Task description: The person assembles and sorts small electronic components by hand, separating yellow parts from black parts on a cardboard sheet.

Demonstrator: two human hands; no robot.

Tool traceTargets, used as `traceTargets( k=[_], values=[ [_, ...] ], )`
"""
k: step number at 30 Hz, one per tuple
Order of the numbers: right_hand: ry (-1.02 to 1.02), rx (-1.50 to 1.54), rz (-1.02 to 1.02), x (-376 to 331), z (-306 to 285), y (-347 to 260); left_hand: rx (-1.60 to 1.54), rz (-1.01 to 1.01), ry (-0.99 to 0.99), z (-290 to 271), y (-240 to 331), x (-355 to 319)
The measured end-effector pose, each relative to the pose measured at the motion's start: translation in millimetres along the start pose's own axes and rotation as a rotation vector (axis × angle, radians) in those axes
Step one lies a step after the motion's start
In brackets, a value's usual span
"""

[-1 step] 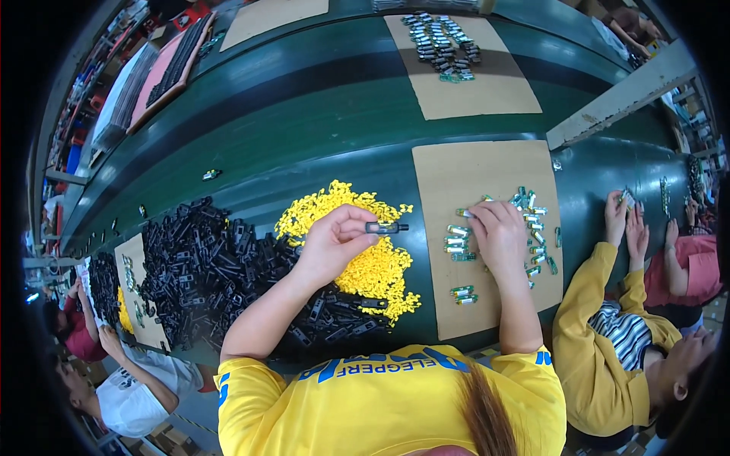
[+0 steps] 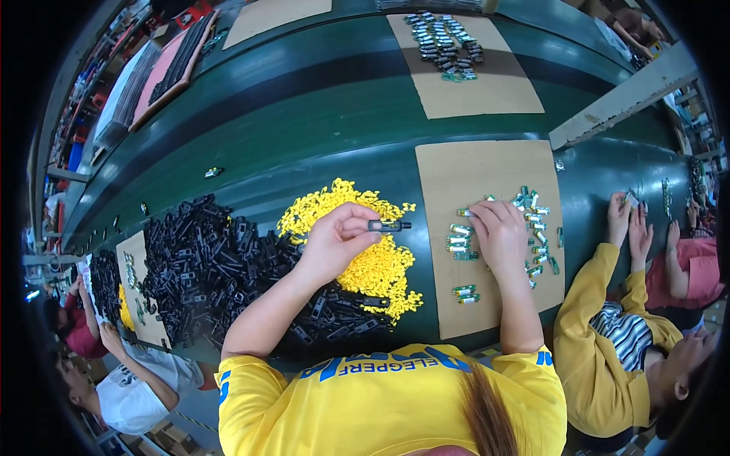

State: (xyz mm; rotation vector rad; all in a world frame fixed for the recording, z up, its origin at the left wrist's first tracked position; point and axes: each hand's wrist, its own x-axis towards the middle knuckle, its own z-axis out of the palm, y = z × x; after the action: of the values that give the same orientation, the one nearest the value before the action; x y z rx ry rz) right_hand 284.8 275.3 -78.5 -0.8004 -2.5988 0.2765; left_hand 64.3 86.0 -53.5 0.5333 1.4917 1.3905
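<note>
My left hand is closed in a pinch on a slim black plastic housing with a window in its side and a narrow tip pointing right. It hovers over a heap of small yellow plastic pieces. My right hand rests over a brown cardboard sheet, thumb and fingertips pinched at the end of a small green-and-silver electronic part. More such parts lie on the cardboard on both sides of that hand, some hidden beneath it.
A big pile of black housings spreads left of the yellow pieces. Across the green bench, another cardboard sheet bears finished-looking rows of parts. A metal post slants in at right. Co-workers sit on both sides, one in a mustard sleeve.
</note>
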Motion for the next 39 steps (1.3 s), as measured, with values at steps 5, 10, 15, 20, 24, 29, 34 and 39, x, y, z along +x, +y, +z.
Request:
traceTargets(
  k=[5, 10, 15, 20, 24, 29, 34, 39],
  values=[
    [0.062, 0.304, -0.101, 9, -13, -41, 0.012, 0.024, -0.027, 8, 2, 1],
    [0.057, 0.434, -0.250, 16, -8, -63, 0.062, 0.043, -0.084, 14, 9, -6],
    [0.042, 0.418, -0.329, 19, -4, -66, 0.151, 0.057, -0.119, 15, 9, -8],
    [0.002, 0.463, -0.418, 21, 5, -58, 0.192, 0.090, -0.114, 15, -3, -9],
    [-0.067, 0.673, -0.247, 25, 13, -60, 0.166, 0.107, -0.099, 16, -5, -10],
    [-0.320, 0.846, -0.014, 28, 8, -63, 0.428, 0.279, -0.077, 14, 1, -16],
    [-0.373, 0.767, -0.043, 20, 14, -68, 0.749, 0.459, -0.066, 10, 3, -16],
    [-0.318, 0.786, 0.026, 20, 17, -70, 0.592, 0.386, -0.038, 7, 1, -6]
  ],
)
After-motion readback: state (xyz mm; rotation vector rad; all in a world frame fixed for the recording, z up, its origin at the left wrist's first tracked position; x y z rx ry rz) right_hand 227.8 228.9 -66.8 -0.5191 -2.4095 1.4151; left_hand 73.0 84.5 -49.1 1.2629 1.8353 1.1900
